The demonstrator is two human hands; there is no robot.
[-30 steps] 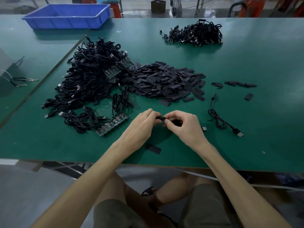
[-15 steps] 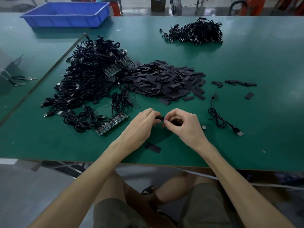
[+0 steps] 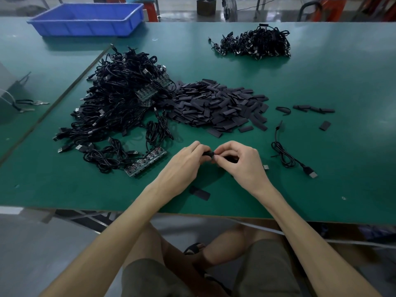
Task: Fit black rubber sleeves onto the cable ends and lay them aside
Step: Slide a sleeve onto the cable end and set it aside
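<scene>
Black sleeve (image 3: pixel 207 154) (half hidden) between hands (image 3: pixel 188 162) (image 3: pixel 241 162)

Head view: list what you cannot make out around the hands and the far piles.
- Black piece pinched between left hand and right hand: fingers cover most of it, so whether it is a sleeve or a cable end is unclear.
- Far cable pile: too small to tell whether sleeved.
- Blue bin: near wall hides part of its floor.
</scene>
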